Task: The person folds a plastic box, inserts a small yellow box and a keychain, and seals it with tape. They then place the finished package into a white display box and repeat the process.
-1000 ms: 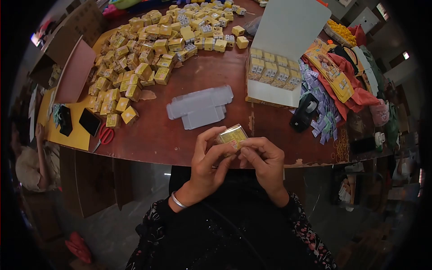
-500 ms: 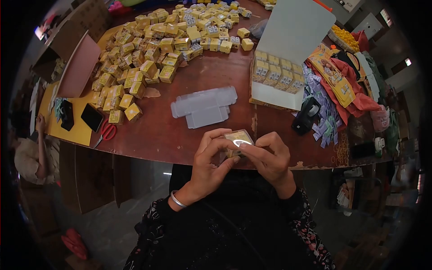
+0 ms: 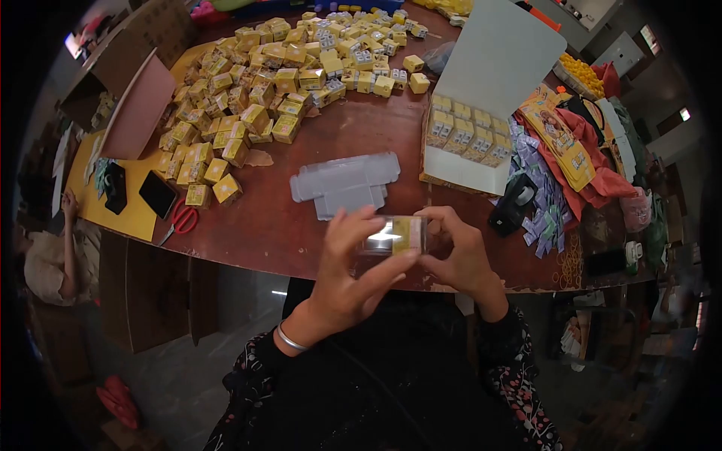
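Note:
Between my hands, near the table's front edge, is a clear plastic box [image 3: 382, 236] with a yellow printed piece [image 3: 407, 234] at its right part. My left hand [image 3: 347, 274] grips the box from the left, thumb below and fingers above. At the box's right end, my right hand [image 3: 460, 252] holds it between thumb and forefinger. Just beyond lies a flattened clear plastic sheet [image 3: 346, 182] with folds. An open white-lined carton [image 3: 468, 167] at the right holds rows of small yellow boxes [image 3: 470, 129].
A large heap of small yellow boxes [image 3: 256, 83] covers the back left. Red scissors [image 3: 183, 219], a phone [image 3: 157, 195] and a pink tub [image 3: 139, 109] are at the left. A black device [image 3: 514, 204] and purple packets [image 3: 543, 222] lie right. Another person's arm [image 3: 71, 244] shows far left.
The box has turned lengthwise between my hands, and its clear left part now shows. My left fingers have spread and lifted. The view has shifted slightly.

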### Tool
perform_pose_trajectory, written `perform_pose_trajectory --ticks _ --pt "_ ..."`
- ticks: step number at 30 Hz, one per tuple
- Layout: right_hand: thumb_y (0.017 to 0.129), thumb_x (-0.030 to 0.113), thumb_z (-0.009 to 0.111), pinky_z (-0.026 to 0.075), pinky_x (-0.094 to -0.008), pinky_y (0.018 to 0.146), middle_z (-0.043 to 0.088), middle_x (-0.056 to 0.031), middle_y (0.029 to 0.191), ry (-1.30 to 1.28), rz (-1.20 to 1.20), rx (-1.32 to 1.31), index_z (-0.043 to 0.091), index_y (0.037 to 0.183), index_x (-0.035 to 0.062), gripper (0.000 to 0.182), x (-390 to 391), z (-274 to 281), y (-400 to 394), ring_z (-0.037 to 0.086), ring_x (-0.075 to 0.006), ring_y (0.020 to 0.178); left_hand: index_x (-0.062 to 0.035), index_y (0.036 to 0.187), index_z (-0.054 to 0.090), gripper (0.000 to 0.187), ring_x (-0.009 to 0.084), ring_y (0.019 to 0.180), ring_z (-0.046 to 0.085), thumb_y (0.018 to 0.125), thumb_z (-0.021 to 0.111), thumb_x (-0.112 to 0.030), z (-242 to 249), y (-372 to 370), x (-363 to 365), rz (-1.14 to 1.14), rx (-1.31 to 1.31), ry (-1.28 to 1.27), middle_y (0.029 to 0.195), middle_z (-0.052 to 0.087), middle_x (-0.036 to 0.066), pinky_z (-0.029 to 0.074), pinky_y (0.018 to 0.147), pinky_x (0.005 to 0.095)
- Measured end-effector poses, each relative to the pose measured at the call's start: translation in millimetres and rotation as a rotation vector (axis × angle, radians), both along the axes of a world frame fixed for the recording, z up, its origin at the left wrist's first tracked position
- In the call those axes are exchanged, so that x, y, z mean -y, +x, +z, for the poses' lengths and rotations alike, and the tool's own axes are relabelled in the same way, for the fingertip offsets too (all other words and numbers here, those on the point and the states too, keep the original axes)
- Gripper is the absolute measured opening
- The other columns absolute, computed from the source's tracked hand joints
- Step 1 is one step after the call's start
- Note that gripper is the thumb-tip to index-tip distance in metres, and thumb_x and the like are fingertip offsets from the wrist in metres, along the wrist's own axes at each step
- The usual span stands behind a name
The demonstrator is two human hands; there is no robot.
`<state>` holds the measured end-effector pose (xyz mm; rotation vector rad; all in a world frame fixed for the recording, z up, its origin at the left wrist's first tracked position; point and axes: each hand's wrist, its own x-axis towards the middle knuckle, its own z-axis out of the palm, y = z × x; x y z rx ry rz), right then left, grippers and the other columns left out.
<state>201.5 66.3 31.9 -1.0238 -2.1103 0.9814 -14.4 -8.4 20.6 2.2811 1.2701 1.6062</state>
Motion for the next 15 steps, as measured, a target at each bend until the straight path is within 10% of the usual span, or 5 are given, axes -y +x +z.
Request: perform_pose_trajectory --ticks 4,10,13,15 --pt "0.086 0.008 0.083 0.057 -0.0257 0.077 0.07 -0.0038 0.106 -0.4 -0.009 -0.433 0.054 0.127 0.0024 0.051 -7 -24 -6 0.067 -0.0087 0.099 -0.003 0.127 0.054 0.056 0.0313 0.13 0.054 0.081 0.086 -0.01 -11 -23 -3 0.163 0.418 -0.064 0.131 0.052 0.015 0.041 0.112 0.046" --pt "0.087 0.008 0.082 0.053 -0.024 0.074 0.069 -0.005 0.109 -0.754 0.076 -0.511 0.054 0.127 0.0032 0.049 -6 -32 -33 0.065 -0.0088 0.091 0.0007 0.145 0.044 0.07 0.0256 0.134 0.055 0.087 0.082 -0.007 -25 -12 -6 -0.303 0.988 -0.753 0.145 0.055 0.017 0.046 0.112 0.0394" --pt "0.086 0.008 0.082 0.057 -0.0314 0.082 0.072 -0.0074 0.113 -0.693 0.234 -0.385 0.053 0.137 0.0019 0.059 -15 -30 -46 0.07 -0.0175 0.105 0.0021 0.142 0.046 0.061 0.0254 0.129 0.059 0.09 0.077 0.001 -25 -21 -10 -0.353 1.076 -0.698 0.138 0.057 0.018 0.052 0.107 0.039" --pt "0.084 0.008 0.083 0.057 -0.0355 0.087 0.074 -0.0101 0.114 -0.291 0.333 0.262 0.052 0.142 0.0059 0.065 -53 2 -38 0.071 -0.023 0.112 0.0023 0.141 0.047 0.059 0.0252 0.125 0.062 0.089 0.076 0.002 -28 -31 -12 -0.358 1.112 -0.696 0.132 0.06 0.018 0.055 0.104 0.0389"
